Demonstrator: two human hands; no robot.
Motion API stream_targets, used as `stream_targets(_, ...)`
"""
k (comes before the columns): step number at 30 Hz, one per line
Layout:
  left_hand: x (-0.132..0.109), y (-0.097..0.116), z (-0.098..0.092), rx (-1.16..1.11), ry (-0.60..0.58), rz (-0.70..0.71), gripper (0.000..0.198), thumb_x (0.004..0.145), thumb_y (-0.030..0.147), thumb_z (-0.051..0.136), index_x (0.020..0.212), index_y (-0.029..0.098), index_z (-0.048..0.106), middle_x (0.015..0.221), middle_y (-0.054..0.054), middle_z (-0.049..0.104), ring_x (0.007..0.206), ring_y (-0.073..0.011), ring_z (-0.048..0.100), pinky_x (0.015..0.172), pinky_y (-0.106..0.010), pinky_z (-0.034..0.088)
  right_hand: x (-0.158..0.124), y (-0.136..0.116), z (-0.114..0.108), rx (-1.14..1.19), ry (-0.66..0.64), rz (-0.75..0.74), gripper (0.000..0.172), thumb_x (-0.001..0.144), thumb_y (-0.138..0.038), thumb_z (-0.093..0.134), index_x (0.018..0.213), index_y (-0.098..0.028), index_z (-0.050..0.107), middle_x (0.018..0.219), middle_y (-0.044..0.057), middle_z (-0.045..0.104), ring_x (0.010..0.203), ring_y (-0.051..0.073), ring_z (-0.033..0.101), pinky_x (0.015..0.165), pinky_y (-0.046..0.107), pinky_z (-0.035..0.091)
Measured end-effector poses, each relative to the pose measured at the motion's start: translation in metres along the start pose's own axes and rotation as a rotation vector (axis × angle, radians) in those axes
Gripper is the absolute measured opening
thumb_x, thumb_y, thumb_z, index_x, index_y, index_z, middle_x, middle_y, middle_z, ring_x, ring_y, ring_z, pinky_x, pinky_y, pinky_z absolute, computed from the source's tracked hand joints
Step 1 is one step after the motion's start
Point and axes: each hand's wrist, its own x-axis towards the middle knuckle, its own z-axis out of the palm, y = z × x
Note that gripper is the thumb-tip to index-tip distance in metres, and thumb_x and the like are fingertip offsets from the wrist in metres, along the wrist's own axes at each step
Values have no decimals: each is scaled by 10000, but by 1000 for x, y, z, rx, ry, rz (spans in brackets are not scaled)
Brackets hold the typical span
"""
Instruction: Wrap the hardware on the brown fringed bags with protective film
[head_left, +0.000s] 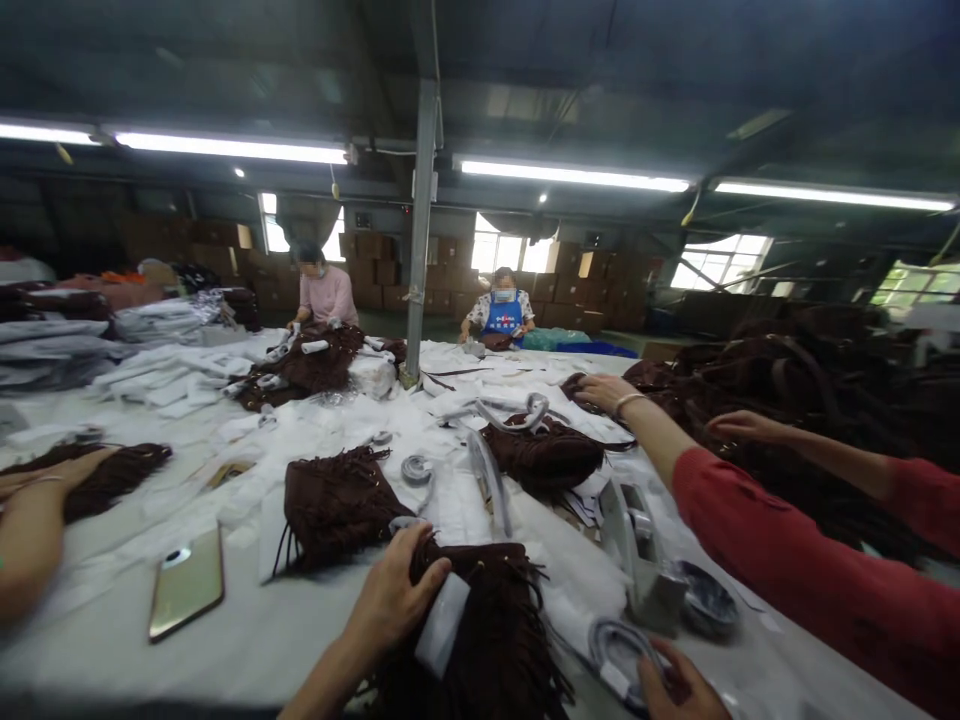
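A dark brown fringed bag (499,610) lies at the table's near edge, its fringe spread to the right. My left hand (397,590) grips the bag's upper left edge, its thumb beside a white wrapped piece (442,625) on the bag. At the lower right, my right hand (679,685) has its fingers closed at the edge of a coiled strap (619,655) in greyish wrapping. Part of that hand is cut off by the frame. Another fringed brown bag (337,505) lies just beyond my left hand.
A phone (187,585) lies at left, near a co-worker's hand (67,475) on brown fringe. A tape dispenser (637,550) stands at right, beside a black roll (709,600). A co-worker in red sleeves (787,560) reaches across. A metal post (420,230) rises from the table.
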Motion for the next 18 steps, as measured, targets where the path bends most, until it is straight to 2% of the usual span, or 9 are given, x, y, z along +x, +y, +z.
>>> stream_targets(2, 12, 0, 8, 27, -115, 27, 715, 750, 494, 614, 1362, 171, 435, 1359, -161, 491, 1228, -313, 463, 1014, -401, 340, 9, -25, -4, -2, 93, -62, 488, 632, -554, 530, 912, -192, 699, 814, 129, 697, 718, 304, 657, 610, 388, 508)
stream_targets(4, 19, -3, 21, 89, -269, 3, 858, 703, 498, 660, 1425, 160, 341, 1413, -193, 421, 1262, -364, 421, 1025, -442, 318, 15, -56, -2, 8, 199, -209, 512, 697, -562, 513, 965, -162, 688, 920, 148, 678, 790, 301, 647, 678, 399, 509)
stream_targets(6, 23, -6, 35, 113, -356, -17, 954, 657, 484, 705, 1452, 168, 281, 1409, -205, 421, 1238, -388, 440, 1009, -447, 328, 17, -88, 10, 55, 300, -452, 486, 782, -556, 491, 969, -150, 681, 961, 146, 663, 864, 286, 626, 776, 401, 499)
stream_targets(8, 24, -9, 45, 84, -355, -12, 1003, 648, 455, 718, 1470, 166, 220, 1381, -203, 455, 1199, -377, 479, 994, -426, 345, 13, -118, 30, 129, 299, -708, 402, 856, -498, 483, 954, -161, 678, 955, 125, 667, 915, 262, 609, 852, 397, 483)
stream_targets(10, 24, -10, 48, 36, -325, 7, 1022, 661, 411, 711, 1481, 156, 156, 1321, -189, 518, 1136, -348, 529, 965, -405, 374, 4, -141, 56, 199, 171, -911, 290, 897, -398, 483, 950, -185, 674, 946, 101, 674, 930, 239, 607, 863, 389, 492)
stream_targets(12, 24, -7, 46, -21, -324, 45, 943, 686, 331, 680, 1472, 160, 188, 1218, -149, 598, 1040, -304, 583, 924, -381, 409, -11, -157, 83, 258, -42, -1035, 217, 902, -317, 490, 986, -206, 656, 949, 82, 679, 920, 221, 618, 825, 363, 521)
stream_targets(15, 25, 1, 40, -155, -363, 146, 590, 733, 214, 579, 1313, 182, 474, 1112, -85, 655, 991, -240, 602, 907, -318, 425, -32, -164, 113, 306, -307, -996, 220, 893, -282, 495, 1062, -211, 617, 958, 65, 685, 901, 204, 642, 795, 324, 542)
stream_targets(17, 26, 7, 36, -219, -376, 179, 398, 763, 214, 542, 1157, 192, 599, 1091, -67, 666, 1013, -229, 593, 914, -300, 421, -38, -156, 119, 340, -374, -914, 237, 910, -299, 461, 1074, -215, 611, 975, 61, 690, 901, 193, 655, 797, 299, 546)
stream_targets(18, 26, 8, 36, -221, -374, 167, 344, 775, 237, 542, 1105, 198, 629, 1074, -62, 673, 1009, -232, 593, 910, -304, 423, -37, -149, 119, 358, -364, -887, 249, 916, -323, 447, 1067, -221, 617, 984, 62, 692, 904, 196, 659, 799, 298, 548)
